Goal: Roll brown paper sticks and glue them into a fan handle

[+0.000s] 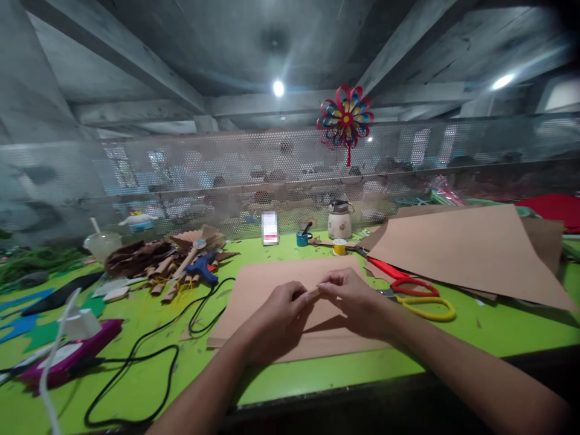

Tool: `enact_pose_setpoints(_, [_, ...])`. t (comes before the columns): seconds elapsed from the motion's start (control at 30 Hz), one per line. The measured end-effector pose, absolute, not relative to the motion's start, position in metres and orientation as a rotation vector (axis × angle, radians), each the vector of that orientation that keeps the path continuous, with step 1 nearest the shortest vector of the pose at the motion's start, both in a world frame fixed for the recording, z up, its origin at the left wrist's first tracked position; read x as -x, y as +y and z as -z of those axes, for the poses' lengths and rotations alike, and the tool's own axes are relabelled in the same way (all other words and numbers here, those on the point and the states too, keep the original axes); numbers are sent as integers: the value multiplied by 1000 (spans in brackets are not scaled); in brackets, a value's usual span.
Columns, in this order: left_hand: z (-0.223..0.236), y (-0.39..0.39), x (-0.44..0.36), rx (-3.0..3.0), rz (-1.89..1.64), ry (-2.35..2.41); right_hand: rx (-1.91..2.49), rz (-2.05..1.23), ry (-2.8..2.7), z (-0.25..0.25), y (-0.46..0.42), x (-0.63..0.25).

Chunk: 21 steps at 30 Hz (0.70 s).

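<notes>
Between my two hands is a small narrow piece of brown paper [313,294], folded or rolled; which of the two I cannot tell. My left hand [286,308] is closed on its left end, the thumb pressed along it. At its right end, the fingertips of my right hand [347,296] pinch it. Both hands are over a large brown paper sheet [258,281] lying flat on the green table [290,393]. My fingers partly cover the small piece.
Scissors with red and yellow handles [426,299] lie right of my hands, near large brown paper sheets [466,241]. Leftward are a blue glue gun [203,267], rolled paper pieces [170,290], a black cable [136,350] and a purple power strip [72,359]. A phone [270,228] stands behind.
</notes>
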<state>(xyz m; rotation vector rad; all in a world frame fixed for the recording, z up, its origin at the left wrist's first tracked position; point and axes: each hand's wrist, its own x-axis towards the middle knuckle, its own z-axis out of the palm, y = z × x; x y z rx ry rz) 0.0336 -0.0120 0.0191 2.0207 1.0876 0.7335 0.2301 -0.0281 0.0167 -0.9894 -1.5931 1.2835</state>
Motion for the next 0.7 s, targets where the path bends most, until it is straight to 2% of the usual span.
enact_pose_setpoints(0.3, [-17,-10,-31,-2125,-716,1141,1005,-1252,-1669,-9,-34,-231])
enact_pose_setpoints(0.5, [-17,-24,-32,-2247,-782,1226,1087,-924,-1747,-13,-40,-227])
enact_pose_setpoints(0.7, [-29,-27,-22,-2418,-691,1278,1173,-844,-1737,-12,-37,-232])
